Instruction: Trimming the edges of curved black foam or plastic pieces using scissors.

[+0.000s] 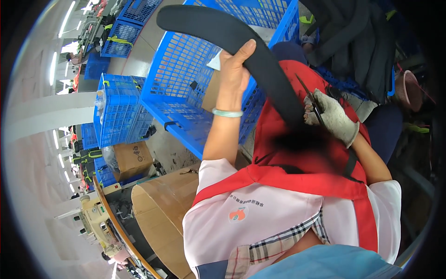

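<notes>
A long, curved black padded strip stretches from the upper left down toward my lap. My bare left hand is closed around its middle, with the thumb on top. My right hand, in a whitish work glove, is closed on a pair of dark, pointed scissors. Their blades point up and away, just right of the strip's lower part. The strip's near end fades into a dark blurred patch over my red apron, so that end is hidden.
A large blue plastic crate stands beyond my left hand, with cardboard inside. More black strips are heaped at the upper right, near a pink basket. Stacked blue crates, a cardboard box and a sewing machine are on the left.
</notes>
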Demonstrator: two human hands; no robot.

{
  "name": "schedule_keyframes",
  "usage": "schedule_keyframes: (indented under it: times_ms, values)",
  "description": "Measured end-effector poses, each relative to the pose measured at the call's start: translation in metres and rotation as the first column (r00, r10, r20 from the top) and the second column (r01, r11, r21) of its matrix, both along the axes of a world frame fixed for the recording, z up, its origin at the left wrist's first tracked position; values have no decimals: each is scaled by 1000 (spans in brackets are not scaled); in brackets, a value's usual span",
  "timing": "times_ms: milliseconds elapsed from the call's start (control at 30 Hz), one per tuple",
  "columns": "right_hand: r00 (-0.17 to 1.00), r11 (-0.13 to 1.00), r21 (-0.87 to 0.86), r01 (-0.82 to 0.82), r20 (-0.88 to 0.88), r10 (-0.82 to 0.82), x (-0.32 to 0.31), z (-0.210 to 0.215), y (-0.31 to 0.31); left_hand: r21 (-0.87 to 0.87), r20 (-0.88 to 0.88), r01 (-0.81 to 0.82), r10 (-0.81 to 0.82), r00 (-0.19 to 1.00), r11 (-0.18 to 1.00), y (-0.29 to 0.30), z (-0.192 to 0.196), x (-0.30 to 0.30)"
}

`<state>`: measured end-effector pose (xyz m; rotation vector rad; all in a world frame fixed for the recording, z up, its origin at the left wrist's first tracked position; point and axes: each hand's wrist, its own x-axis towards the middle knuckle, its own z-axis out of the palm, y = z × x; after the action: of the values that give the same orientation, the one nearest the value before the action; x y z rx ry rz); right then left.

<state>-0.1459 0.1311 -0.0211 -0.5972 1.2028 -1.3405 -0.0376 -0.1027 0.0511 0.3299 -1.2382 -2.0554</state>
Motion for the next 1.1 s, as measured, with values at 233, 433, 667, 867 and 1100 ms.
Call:
schedule_keyframes:
  times_ms: [233, 433, 667, 867, 1100]
  values:
    - [925, 932, -192, 308, -168, -340, -36, 11, -3, -408, 748, 600, -126, 652, 688, 8, 25, 14]
    - [835, 899, -106, 424, -339, -434, -59, 32, 10, -194, 847, 866, -367, 385, 461, 50, -30, 28]
    - [841, 919, -176, 353, -370, -394, -59, 18, 24, -133, 857, 904, -410, 311, 406, 56, -47, 29]
    - [932, 954, -82, 289, -205, -300, -52, 8, 20, -318, 861, 809, -208, 465, 495, 55, -39, 15]
    - [882, 866, -211, 454, 245, -403, -33, -21, 2, -118, 436, 555, -459, 774, 824, 81, -34, -31]
